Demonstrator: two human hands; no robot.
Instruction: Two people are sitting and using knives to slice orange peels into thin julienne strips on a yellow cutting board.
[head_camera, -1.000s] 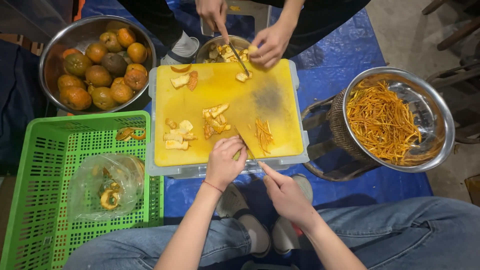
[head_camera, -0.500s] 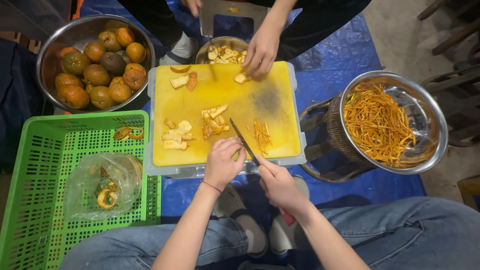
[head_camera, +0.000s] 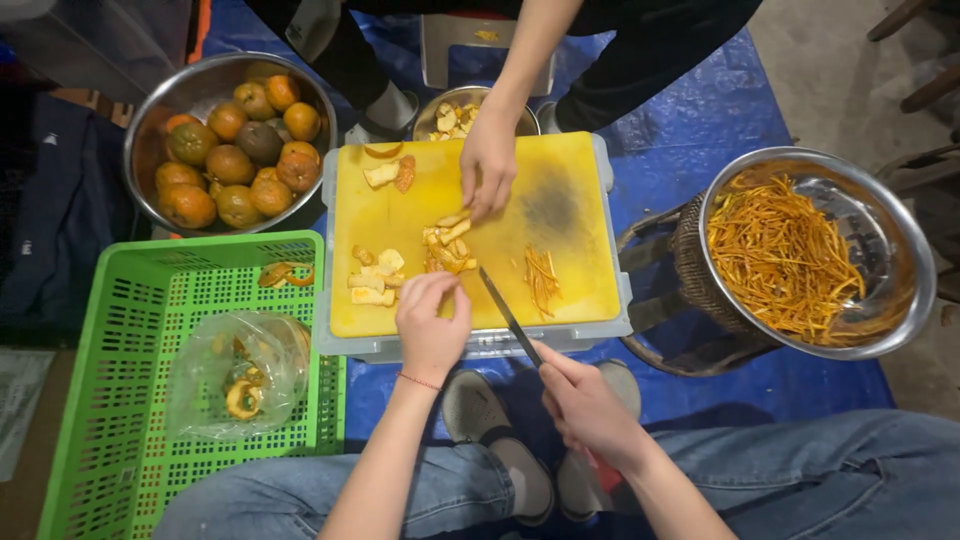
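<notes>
- Landmark: yellow board (head_camera: 580, 290), set on a grey tray.
- Far left of board: green crate (head_camera: 110, 400) with a clear bag (head_camera: 240, 375) of peel curls inside, likely for scraps.
- Up-left of board: steel bowl of oranges (head_camera: 235, 140), within arm's reach as stock.
- Left hand (head_camera: 432, 325) at board's near edge, fingers curled down onto peel pieces (head_camera: 372, 282), pinning them for the cut.
- Mid board: another person's hand (head_camera: 488, 165) reaches in from the far side, fingers on peel near the centre; small bowl (head_camera: 450, 115) of peel sits just behind the board.
- Right hand (head_camera: 585, 410) just off board's near edge, closed around the knife (head_camera: 510, 318); blade angles onto the board beside the left hand.
- Cut strips (head_camera: 542, 275) lie right of the blade.
- Right of board: bowl of strips (head_camera: 800, 255) on a wicker basket (head_camera: 690, 265), raised to near board height.
</notes>
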